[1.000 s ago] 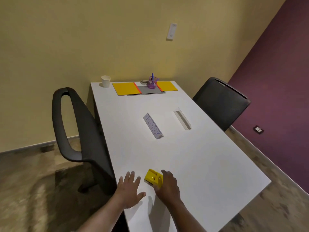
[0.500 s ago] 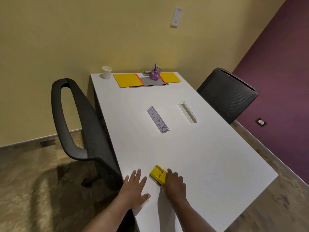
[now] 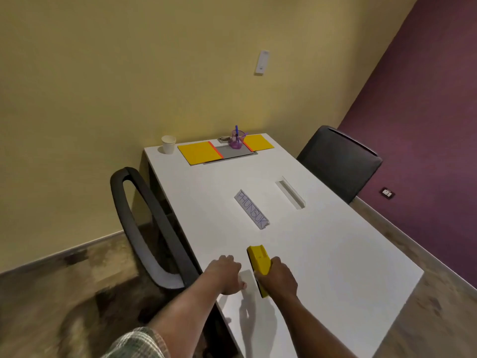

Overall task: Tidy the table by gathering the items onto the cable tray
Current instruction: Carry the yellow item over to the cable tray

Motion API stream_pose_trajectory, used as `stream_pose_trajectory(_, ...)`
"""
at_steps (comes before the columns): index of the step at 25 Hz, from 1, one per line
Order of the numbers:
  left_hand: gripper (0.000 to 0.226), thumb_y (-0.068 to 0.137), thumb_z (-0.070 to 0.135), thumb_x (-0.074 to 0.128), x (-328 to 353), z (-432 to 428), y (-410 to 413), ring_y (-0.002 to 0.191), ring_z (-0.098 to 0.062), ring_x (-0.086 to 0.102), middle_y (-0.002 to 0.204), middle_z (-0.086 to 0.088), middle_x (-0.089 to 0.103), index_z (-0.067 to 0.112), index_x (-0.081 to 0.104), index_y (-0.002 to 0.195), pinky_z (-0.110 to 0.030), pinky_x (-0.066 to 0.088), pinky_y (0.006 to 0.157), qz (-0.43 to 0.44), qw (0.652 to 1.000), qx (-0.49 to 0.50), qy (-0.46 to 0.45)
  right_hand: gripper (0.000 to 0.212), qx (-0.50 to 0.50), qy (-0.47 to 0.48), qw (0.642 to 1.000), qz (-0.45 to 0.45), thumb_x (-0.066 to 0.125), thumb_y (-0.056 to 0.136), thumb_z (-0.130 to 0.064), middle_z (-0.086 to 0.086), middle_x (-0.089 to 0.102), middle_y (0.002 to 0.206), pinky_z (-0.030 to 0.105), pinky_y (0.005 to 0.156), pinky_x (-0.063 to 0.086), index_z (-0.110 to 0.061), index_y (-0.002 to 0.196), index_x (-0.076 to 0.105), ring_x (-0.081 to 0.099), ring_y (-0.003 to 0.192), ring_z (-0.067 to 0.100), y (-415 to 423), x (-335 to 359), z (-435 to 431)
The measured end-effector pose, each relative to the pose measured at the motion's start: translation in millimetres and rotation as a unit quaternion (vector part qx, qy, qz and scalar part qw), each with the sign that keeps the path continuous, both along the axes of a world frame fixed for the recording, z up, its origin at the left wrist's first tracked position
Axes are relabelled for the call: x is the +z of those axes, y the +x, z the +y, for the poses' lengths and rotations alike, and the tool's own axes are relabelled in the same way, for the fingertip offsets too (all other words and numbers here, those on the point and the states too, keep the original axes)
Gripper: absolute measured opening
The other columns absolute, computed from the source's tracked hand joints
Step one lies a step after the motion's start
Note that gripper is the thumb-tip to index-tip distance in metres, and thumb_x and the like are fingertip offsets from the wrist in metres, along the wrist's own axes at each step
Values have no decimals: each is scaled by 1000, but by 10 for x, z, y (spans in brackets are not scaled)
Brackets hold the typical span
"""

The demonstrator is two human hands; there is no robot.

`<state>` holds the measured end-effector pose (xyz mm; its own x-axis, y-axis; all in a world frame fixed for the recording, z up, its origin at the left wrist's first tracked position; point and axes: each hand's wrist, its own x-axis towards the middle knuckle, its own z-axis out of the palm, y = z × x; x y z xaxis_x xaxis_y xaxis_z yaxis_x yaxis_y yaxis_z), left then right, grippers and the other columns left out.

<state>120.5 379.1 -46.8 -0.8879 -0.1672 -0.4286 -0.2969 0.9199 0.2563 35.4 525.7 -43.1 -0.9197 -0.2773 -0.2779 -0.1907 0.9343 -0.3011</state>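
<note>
While the right hand grips the yellow rectangular plastic block: fingers wrap its near half, its far end points up the white table, and it seems raised off the near edge
Left hand: fingers curled, resting on the table just beside the block, nothing visible in it
Doing it well: carry the block to the grey recessed cable tray at the far end, pass beside the white name plate, set it down clear of the purple pen cup
Changed: half a second earlier the block lay low under the right fingertips and the left hand was flat and spread; now the block is tipped up and the left hand is curled
</note>
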Motion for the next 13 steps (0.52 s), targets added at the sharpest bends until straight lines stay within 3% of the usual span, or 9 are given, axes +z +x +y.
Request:
stream_pose_trajectory(4, 66, 95, 58, 50, 471, -692, 50, 136, -33, 40, 147, -12, 42, 17, 44, 146, -46, 37, 108, 32, 999, -1, -25, 51, -14, -38, 999, 26, 64, 77, -55, 3, 64, 108, 34, 76, 47, -19, 111, 50, 64, 102, 27, 108, 380, -547)
stream_pose_trajectory(13, 64, 95, 54, 53, 795, -1700, 49, 134, -31, 42, 147, -10, 43, 16, 46, 146, -44, 40, 107, 20, 998, 8, -57, 55, -15, -84, 995, 49, 65, 79, -57, 3, 64, 112, 31, 74, 43, -19, 116, 51, 63, 105, 26, -50, 611, -1495)
